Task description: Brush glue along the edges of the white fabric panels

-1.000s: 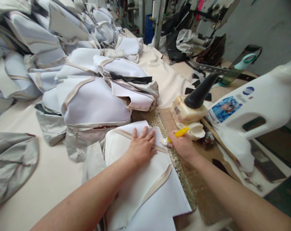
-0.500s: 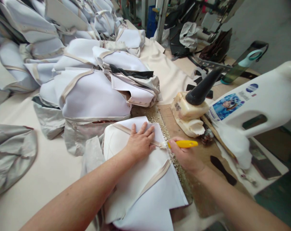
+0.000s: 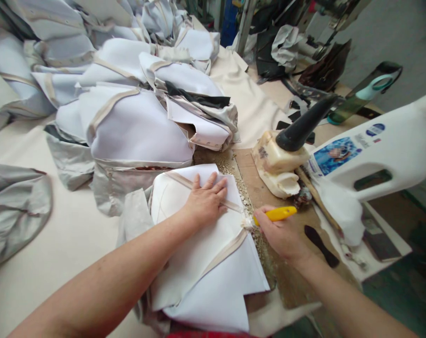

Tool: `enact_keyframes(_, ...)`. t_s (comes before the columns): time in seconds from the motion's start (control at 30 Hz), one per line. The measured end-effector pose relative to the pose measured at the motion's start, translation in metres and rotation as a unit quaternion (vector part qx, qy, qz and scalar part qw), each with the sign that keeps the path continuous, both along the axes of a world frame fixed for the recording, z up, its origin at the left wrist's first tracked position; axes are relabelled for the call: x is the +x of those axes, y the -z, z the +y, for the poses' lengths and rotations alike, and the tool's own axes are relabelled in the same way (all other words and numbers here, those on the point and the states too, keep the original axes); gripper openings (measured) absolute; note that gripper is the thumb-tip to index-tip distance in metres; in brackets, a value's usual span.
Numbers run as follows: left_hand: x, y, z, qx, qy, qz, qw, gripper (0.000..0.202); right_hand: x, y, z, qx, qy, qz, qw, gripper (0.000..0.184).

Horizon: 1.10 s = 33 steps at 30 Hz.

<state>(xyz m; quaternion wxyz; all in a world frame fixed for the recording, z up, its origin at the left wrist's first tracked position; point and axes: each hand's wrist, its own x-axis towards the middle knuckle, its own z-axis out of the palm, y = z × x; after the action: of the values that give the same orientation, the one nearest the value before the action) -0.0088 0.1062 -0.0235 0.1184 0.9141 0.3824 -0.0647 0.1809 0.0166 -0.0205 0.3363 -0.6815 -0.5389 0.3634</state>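
My left hand (image 3: 206, 199) lies flat with its fingers spread on a white sewn piece (image 3: 185, 249) that has beige tape strips along its seams. The piece looks like part of a bag, with grey lining showing at its left side. My right hand (image 3: 281, 234) grips a brush (image 3: 274, 214) by its yellow handle. The brush's bristles touch the right edge of the white piece, near the end of the lower beige strip (image 3: 227, 249). Under that edge lies a brown board (image 3: 297, 277) crusted with dried glue.
Behind my left hand sits a heap of similar white pieces (image 3: 139, 126). On the right are a cut-open glue-stained container (image 3: 276, 155) with a black cone, a large white jug (image 3: 385, 150), a green bottle (image 3: 353, 103), a dark flat tool (image 3: 321, 246) and a wooden stick (image 3: 318, 202).
My right hand has moved the brush slightly down along the piece's right edge, from the upper beige strip toward the lower one. My left hand stays pressed on the piece. The view has shifted slightly.
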Motion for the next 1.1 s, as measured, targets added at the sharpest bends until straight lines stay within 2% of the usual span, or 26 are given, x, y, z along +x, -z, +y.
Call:
enact_keyframes(0.1, 0.001, -0.003, 0.0, -0.002, -0.004, 0.008, 1.0, 0.05, -0.002, 0.001, 0.009, 0.026, 0.021, 0.013, 0.999, 0.027)
enact_keyframes(0.27, 0.001, -0.003, 0.0, -0.006, -0.003, 0.009, 1.0, 0.051, -0.001, -0.002, -0.001, -0.032, -0.02, 0.024, 0.999, 0.028)
enact_keyframes(0.43, 0.001, -0.001, -0.001, -0.006, -0.004, 0.012, 1.0, 0.053, -0.003, -0.005, -0.001, -0.015, 0.024, 0.034, 0.999, 0.028)
enact_keyframes(0.53, 0.001, -0.001, 0.0, -0.006, -0.005, 0.018, 1.0, 0.054, -0.005, -0.005, 0.0, -0.027, 0.004, 0.036, 0.999, 0.028)
enact_keyframes(0.67, 0.002, -0.005, -0.001, -0.006, -0.007, 0.014, 1.0, 0.051, -0.002, -0.012, -0.012, -0.06, -0.01, 0.024, 0.998, 0.027)
enact_keyframes(0.77, 0.006, -0.018, -0.016, 0.0, -0.007, 0.008, 1.0, 0.043, -0.001, -0.01, -0.015, -0.03, -0.006, 0.017, 0.999, 0.026)
enact_keyframes(0.9, 0.007, -0.038, -0.056, -0.082, 0.092, -0.017, 0.992, 0.027, -0.001, 0.007, -0.009, 0.015, 0.032, 0.002, 0.999, 0.028)
enact_keyframes(1.0, 0.001, -0.039, -0.077, -0.118, 0.105, -0.011, 0.987, 0.025, -0.002, 0.011, -0.02, 0.025, 0.043, -0.012, 0.999, 0.029)
enact_keyframes(1.1, -0.004, -0.032, -0.083, -0.106, 0.09, -0.012, 0.99, 0.025, -0.003, 0.004, -0.043, -0.002, -0.001, -0.008, 1.0, 0.03)
